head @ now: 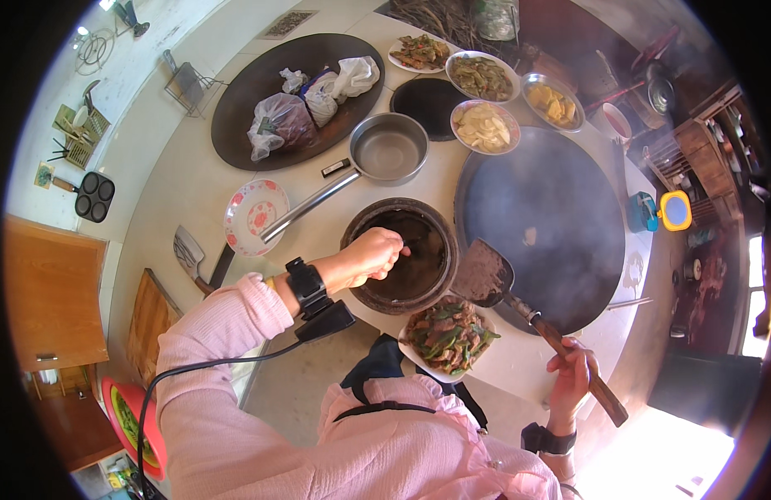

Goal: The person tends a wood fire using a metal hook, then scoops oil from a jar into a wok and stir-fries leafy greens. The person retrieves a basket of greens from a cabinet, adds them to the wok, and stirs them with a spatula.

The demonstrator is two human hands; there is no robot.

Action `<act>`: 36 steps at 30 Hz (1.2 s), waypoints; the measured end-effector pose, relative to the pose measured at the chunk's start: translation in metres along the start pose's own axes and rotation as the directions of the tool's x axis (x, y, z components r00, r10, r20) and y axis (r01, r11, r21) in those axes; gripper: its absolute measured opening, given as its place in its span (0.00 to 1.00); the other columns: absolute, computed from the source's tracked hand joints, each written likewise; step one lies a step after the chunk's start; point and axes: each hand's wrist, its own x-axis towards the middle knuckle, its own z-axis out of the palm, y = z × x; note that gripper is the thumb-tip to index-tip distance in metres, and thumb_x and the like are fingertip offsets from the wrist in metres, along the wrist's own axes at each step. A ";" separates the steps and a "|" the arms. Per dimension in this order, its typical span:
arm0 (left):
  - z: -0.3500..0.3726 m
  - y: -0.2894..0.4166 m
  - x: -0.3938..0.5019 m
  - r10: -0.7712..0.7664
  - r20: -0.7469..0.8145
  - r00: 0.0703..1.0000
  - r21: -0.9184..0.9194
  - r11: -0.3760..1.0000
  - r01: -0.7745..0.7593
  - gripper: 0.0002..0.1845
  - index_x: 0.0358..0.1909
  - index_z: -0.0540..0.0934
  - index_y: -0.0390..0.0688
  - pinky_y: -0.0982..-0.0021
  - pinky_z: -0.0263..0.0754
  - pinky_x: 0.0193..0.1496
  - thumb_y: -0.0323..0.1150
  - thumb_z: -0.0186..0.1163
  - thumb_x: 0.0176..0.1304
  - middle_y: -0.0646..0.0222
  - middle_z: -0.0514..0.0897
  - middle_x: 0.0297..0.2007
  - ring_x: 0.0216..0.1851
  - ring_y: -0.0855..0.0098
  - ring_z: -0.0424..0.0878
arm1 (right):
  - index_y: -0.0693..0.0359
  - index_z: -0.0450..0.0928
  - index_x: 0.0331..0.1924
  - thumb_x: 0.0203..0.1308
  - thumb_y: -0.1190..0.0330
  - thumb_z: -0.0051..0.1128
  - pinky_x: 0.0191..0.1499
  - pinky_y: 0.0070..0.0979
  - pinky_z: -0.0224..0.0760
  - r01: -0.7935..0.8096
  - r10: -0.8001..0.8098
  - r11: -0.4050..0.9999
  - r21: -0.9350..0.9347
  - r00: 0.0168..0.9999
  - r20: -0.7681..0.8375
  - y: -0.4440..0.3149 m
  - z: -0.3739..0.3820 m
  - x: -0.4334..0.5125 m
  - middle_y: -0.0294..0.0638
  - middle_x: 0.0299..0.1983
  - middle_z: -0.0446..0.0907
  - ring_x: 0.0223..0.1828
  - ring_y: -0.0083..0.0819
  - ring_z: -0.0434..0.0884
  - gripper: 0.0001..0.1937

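My left hand (376, 253) is closed over a round dark pot (400, 300) set into the counter; its grip seems to be on something thin that dips into the dark liquid, mostly hidden by the fingers. In my right hand (572, 375) is the wooden handle of a wok spatula (485, 275), whose broad blade lies between the pot rim and a large steaming wok (548, 231). A small pale scrap rests in the wok. Just below the pot stands a plate of sliced meat and green peppers (451, 337).
A long-handled saucepan (388, 150) and a flowered plate (257, 215) stand to the left. Beyond are a lidded wok (235, 134) with plastic bags, and several dishes, including sliced pale food (483, 127). A cleaver (188, 245) lies near a cutting board (149, 319).
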 end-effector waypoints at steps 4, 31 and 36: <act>-0.007 0.005 -0.030 0.033 0.011 0.999 -0.087 0.996 -0.032 0.10 0.38 0.73 0.35 0.81 0.49 0.15 0.29 0.43 0.68 0.79 0.63 0.18 0.14 0.84 0.54 | 0.66 0.71 0.31 0.67 0.65 0.49 0.27 0.25 0.77 0.013 -0.013 1.000 -0.006 1.000 0.007 0.002 -0.001 0.001 0.55 0.42 0.79 0.22 0.34 0.80 0.12; 0.013 -0.004 0.021 -0.052 0.102 0.993 0.041 0.998 0.048 0.08 0.40 0.71 0.38 0.82 0.45 0.16 0.29 0.43 0.71 0.81 0.60 0.21 0.17 0.86 0.53 | 0.63 0.72 0.32 0.69 0.64 0.48 0.30 0.24 0.72 -0.010 0.014 0.999 -0.047 0.997 0.081 -0.005 -0.003 -0.002 0.50 0.43 0.79 0.21 0.30 0.77 0.12; 0.005 0.004 -0.021 -0.031 0.088 0.996 -0.013 0.999 0.032 0.11 0.46 0.72 0.38 0.83 0.46 0.17 0.33 0.42 0.74 0.83 0.59 0.21 0.18 0.87 0.52 | 0.62 0.71 0.31 0.69 0.62 0.46 0.29 0.24 0.72 -0.034 0.034 0.999 -0.007 0.999 0.032 -0.005 -0.006 0.000 0.49 0.43 0.79 0.23 0.29 0.77 0.13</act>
